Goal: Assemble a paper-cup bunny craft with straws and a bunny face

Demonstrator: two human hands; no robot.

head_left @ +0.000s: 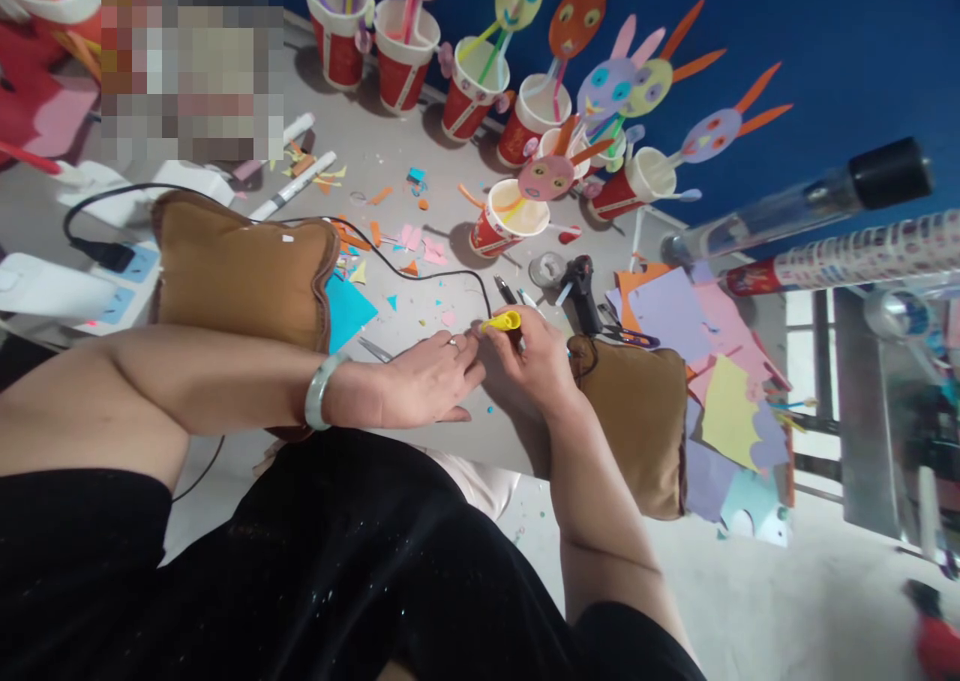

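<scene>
Yellow roll (pixel 501 321) of what looks like paper sits low over the table (pixel 405 146), between the two hands. The right hand (pixel 541 356) grasps it, thumb and fingers closed around its side, one end showing. The left hand (pixel 431 386) lies just beside, fingers stretched towards the roll; whether they pinch anything small I cannot tell, as the tips crowd together there.

Much of the work looks done. Along the blue wall (pixel 750 21) stand red cups (pixel 340 56) with paper heads (pixel 576 23) rising from them on straws; several heads have eyes and long ears in place, while the tops of some at the far left run out of view. One nearer cup (pixel 489 236), apart from that row, also bears a head, ears and side pieces, so it too seems close to complete.

What is left centres, I judge, on the roll: it is loose in the hand and joined to no cup. Cut scraps (pixel 431 251) litter the tabletop, which suggests plenty of cutting is over, yet coloured sheets (pixel 679 311) lie stacked at the right, with enough stock for more. A glue gun (pixel 581 296) rests near the right hand, untouched.
</scene>
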